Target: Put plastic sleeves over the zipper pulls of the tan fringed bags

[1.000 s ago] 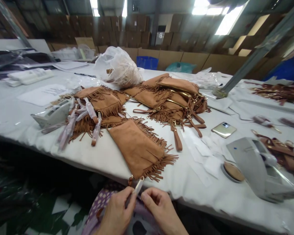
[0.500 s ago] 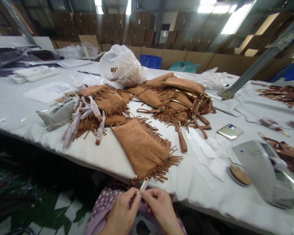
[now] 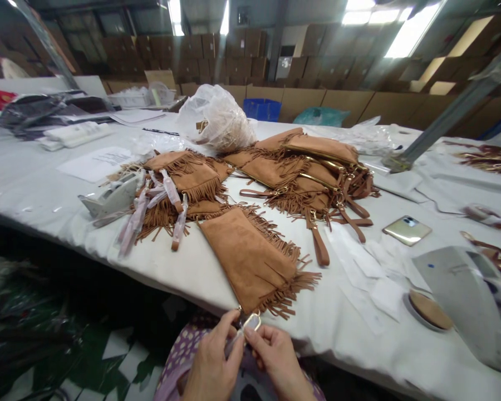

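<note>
A tan suede fringed pouch (image 3: 250, 256) lies on the white table (image 3: 45, 189) with its near corner hanging over the front edge. At that corner a small metal clasp (image 3: 251, 321) sticks out. My left hand (image 3: 211, 365) and my right hand (image 3: 275, 362) meet just below the table edge, both pinched on this clasp and on the thin wrapped piece hanging from it. Their fingertips touch each other there.
Two heaps of the same fringed pouches (image 3: 183, 178) (image 3: 313, 167) lie farther back, with a plastic bag (image 3: 217, 117) behind them. A phone (image 3: 407, 230), a grey tape dispenser (image 3: 463, 289), a round brown pad (image 3: 430, 309) and paper slips (image 3: 367, 273) are at the right. Cardboard boxes line the back.
The view has shifted a little, so everything sits farther right and lower. My hands stay pinched at the pouch's corner, and the clasp now shows more clearly between the fingertips.
</note>
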The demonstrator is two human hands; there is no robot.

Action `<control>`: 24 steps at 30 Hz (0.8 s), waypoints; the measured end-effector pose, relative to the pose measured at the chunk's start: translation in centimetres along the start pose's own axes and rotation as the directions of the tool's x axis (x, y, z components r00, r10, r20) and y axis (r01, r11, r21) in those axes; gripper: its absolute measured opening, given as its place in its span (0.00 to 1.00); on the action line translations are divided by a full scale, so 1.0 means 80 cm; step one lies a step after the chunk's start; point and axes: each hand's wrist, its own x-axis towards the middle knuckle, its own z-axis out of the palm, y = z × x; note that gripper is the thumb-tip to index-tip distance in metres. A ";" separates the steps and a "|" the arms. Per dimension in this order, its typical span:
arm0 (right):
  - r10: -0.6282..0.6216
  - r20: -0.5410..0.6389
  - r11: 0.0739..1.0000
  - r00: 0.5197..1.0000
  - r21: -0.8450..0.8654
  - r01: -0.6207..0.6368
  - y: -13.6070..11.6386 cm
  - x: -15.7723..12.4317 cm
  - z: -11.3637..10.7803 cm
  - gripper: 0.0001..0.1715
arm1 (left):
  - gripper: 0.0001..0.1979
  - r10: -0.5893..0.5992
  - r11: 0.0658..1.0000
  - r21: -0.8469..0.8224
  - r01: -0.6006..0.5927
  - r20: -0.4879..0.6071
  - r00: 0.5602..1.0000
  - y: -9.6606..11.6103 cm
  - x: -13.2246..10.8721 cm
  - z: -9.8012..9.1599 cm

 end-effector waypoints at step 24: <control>0.059 0.035 0.904 0.998 0.422 -0.068 -0.004 -0.017 0.015 0.33 | 0.11 -0.110 0.941 -0.305 0.145 0.130 0.985 -0.001 -0.004 0.022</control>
